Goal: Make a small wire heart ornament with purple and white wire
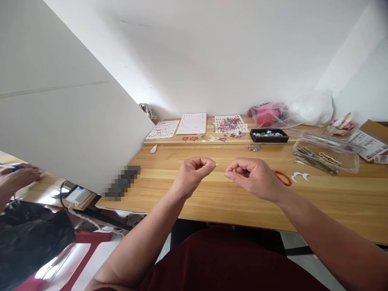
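Thin brownish strand [221, 169] runs between my curled hands — left hand [192, 173] pinching a tiny whitish piece [216, 165], right hand [253, 176] pinching the strand — above smooth, striped-grain wooden table [206, 200].

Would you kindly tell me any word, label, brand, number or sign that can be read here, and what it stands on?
None can be read with certainty.
Box label: printed lines, too small and blurred to read.
White tube: a small reddish mark, too blurred to make out.
Dark pixelated patch: nothing legible.
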{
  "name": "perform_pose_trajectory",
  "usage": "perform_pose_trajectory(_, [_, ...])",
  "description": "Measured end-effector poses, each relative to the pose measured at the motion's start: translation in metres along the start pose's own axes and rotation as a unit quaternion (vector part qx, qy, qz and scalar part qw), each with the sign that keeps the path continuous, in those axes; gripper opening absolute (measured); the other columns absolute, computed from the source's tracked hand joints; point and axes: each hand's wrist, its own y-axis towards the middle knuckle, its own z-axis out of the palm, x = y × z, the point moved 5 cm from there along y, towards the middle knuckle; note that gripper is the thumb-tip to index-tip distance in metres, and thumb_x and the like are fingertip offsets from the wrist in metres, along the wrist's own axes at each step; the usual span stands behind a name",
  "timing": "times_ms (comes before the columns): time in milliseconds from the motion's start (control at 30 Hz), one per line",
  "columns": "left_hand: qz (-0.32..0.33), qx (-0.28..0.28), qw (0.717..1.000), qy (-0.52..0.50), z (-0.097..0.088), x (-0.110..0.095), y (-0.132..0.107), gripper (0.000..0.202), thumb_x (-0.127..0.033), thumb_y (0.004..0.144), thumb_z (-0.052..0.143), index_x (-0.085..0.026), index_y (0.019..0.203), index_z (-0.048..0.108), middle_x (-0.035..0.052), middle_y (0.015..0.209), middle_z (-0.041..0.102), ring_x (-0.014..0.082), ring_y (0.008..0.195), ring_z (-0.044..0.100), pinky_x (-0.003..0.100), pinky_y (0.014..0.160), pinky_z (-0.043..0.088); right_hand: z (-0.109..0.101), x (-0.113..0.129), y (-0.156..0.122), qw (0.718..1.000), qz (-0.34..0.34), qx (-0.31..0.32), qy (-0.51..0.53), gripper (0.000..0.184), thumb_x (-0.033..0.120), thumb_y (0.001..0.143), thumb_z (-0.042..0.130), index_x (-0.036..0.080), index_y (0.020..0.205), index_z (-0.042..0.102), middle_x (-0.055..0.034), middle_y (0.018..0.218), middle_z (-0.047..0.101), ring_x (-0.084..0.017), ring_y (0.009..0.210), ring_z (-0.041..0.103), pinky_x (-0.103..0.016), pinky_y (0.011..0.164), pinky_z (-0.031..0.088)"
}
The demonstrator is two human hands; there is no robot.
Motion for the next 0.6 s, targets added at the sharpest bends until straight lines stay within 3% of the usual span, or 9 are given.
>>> perform_pose_trajectory(133, [0.026, 0.001, 0.997, 0.068, 0.001, -0.004, 0.0, 0.022, -0.036, 0.073, 0.078, -0.015, 0.076, 0.072, 0.0056, 0.086, 0.071, 0.0153, 0.08, 0.061, 0.027, 0.075, 0.048, -0.011, 0.028, 0.0, 0.996, -0.06, -0.024, -0.058, 0.014, 0.032, 0.085, 0.066, 0.021, 0.078, 0.071, 0.0067, 0.053, 0.032, -0.008, 0.049, 0.029, -0.025, 0.047, 0.026])
perform_pose_trajectory(267, [0.037, 0.042, 0.993, 0.101, 0.006, -0.013, -0.004, 0.021, -0.035, 0.074, 0.077, -0.015, 0.076, 0.073, 0.0057, 0.086, 0.071, 0.0142, 0.075, 0.059, 0.024, 0.064, 0.045, -0.021, 0.039, 0.021, 0.994, -0.091, -0.018, -0.055, 0.016, 0.035, 0.085, 0.068, 0.021, 0.078, 0.072, 0.006, 0.053, 0.033, -0.009, 0.05, 0.029, -0.026, 0.049, 0.027])
perform_pose_trajectory(433, [0.035, 0.086, 0.994, 0.051, 0.006, -0.017, -0.006, 0.02, -0.036, 0.076, 0.077, -0.016, 0.076, 0.073, 0.0058, 0.093, 0.07, 0.0145, 0.081, 0.058, 0.023, 0.063, 0.046, -0.014, 0.012, 0.039, 0.998, -0.055, 0.002, 0.03, 0.023, 0.04, 0.084, 0.069, 0.019, 0.076, 0.071, 0.0062, 0.054, 0.034, -0.009, 0.052, 0.029, -0.026, 0.048, 0.023])
perform_pose_trajectory(600, [0.014, 0.02, 1.0, 0.009, -0.003, -0.006, -0.001, 0.023, -0.038, 0.074, 0.078, -0.016, 0.077, 0.073, 0.006, 0.091, 0.069, 0.0139, 0.079, 0.058, 0.022, 0.06, 0.047, 0.005, -0.004, 0.02, 0.999, -0.001, 0.036, 0.041, 0.025, 0.041, 0.086, 0.067, 0.018, 0.077, 0.07, 0.0066, 0.052, 0.036, -0.009, 0.05, 0.03, -0.025, 0.047, 0.024])
